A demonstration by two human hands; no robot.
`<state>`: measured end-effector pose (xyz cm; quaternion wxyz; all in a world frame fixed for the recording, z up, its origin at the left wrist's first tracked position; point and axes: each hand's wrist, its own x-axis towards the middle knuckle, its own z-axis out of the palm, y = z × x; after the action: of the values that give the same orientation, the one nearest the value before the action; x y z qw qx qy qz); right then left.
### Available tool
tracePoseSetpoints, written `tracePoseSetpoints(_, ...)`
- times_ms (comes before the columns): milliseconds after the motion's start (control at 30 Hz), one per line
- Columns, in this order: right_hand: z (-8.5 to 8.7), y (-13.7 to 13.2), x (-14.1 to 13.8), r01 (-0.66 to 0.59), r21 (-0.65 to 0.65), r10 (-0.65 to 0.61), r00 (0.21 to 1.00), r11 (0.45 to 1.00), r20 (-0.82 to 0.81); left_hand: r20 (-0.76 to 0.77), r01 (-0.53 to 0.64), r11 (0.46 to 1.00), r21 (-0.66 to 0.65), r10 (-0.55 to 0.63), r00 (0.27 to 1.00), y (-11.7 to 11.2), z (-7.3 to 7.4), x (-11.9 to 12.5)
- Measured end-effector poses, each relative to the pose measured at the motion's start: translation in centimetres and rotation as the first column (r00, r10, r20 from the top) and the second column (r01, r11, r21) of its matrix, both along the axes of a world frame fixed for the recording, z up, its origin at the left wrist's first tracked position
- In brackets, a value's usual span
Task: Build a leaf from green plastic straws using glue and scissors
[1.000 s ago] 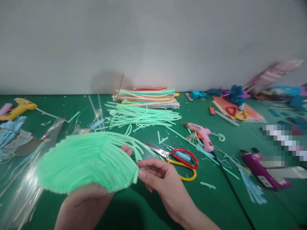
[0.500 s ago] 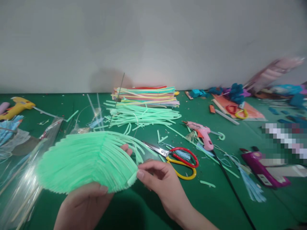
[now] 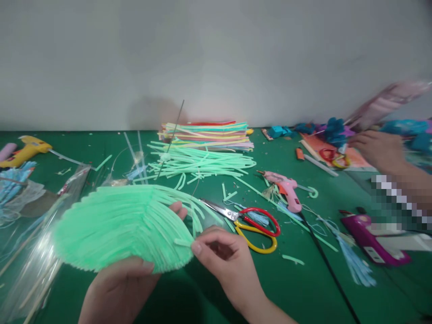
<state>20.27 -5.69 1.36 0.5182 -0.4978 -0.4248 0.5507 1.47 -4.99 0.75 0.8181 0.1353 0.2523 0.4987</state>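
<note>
A broad leaf shape (image 3: 111, 225) made of mint-green pipe cleaners lies tilted in front of me, its strips fanning from a middle ridge. My left hand (image 3: 123, 281) grips its lower edge, thumb on top and fingers behind; a few fingertips show past the far side. At the leaf's right end, my right hand (image 3: 224, 261) pinches a short green pipe cleaner piece (image 3: 182, 242) between thumb and forefinger. That piece lies across the leaf's edge. Loose strip ends hang from the upper right of the leaf. Scissors (image 3: 249, 220) with red and yellow handles lie just beyond my right hand.
Behind the leaf lie green pipe cleaners (image 3: 209, 163) and a multicoloured bundle (image 3: 209, 135). A pink glue gun (image 3: 285, 189), a purple tool (image 3: 367, 234) and blue tassels (image 3: 354, 265) are on the right. A yellow glue gun (image 3: 30, 150) lies left. Another person's hand (image 3: 378, 148) reaches in at right.
The short piece at my right fingertips has turned from slanting along the leaf's edge to pointing left over it. Another person's hand has come in at the right.
</note>
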Motion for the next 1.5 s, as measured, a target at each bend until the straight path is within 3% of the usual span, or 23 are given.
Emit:
tracePoseSetpoints(133,-0.2,-0.2,-0.3,-0.008,0.009,0.008,1.0,1.0,0.026,-0.246,-0.119,0.991,-0.061,0.101,0.964,-0.2,-0.5,0.2)
tracePoseSetpoints(233,-0.6,-0.4,-0.6,0.014,0.038,-0.017,0.998,0.999,0.058,-0.371,-0.189,0.98,-0.058,0.155,0.916,-0.4,0.0,1.3)
tracePoseSetpoints(367,-0.3,-0.6,0.0,-0.08,0.177,0.036,0.97,0.981,0.24,-0.562,-0.294,0.956,0.0,0.243,0.79,-0.5,0.4,2.3)
tracePoseSetpoints(500,1.3,-0.7,0.9,0.009,0.531,-0.29,0.845,0.847,0.448,-0.584,-0.365,0.929,0.062,0.331,0.742,-0.7,-0.4,1.8)
tracePoseSetpoints(600,2.0,-0.3,0.6,0.021,0.627,-0.421,0.758,0.779,0.498,-0.643,-0.4,0.912,0.095,0.363,0.675,-0.7,-0.5,1.9)
tracePoseSetpoints(867,1.9,0.5,-0.9,0.033,0.573,-0.41,0.732,0.819,0.544,-0.707,-0.411,0.908,0.088,0.347,0.616,-0.2,2.5,4.0)
tracePoseSetpoints(1167,1.9,0.0,-1.0,-0.015,0.633,-0.443,0.702,0.774,0.558,-0.734,-0.466,0.868,0.168,0.426,0.529,0.0,2.6,4.3)
tracePoseSetpoints(1400,2.3,0.2,-0.7,-0.044,0.599,-0.408,0.692,0.8,0.596,-0.758,-0.431,0.893,0.13,0.37,0.538,0.1,2.6,3.8)
tracePoseSetpoints(1500,2.8,0.3,-0.5,-0.083,0.584,-0.387,0.673,0.808,0.631,-0.788,-0.418,0.899,0.126,0.347,0.508,0.0,2.3,3.5)
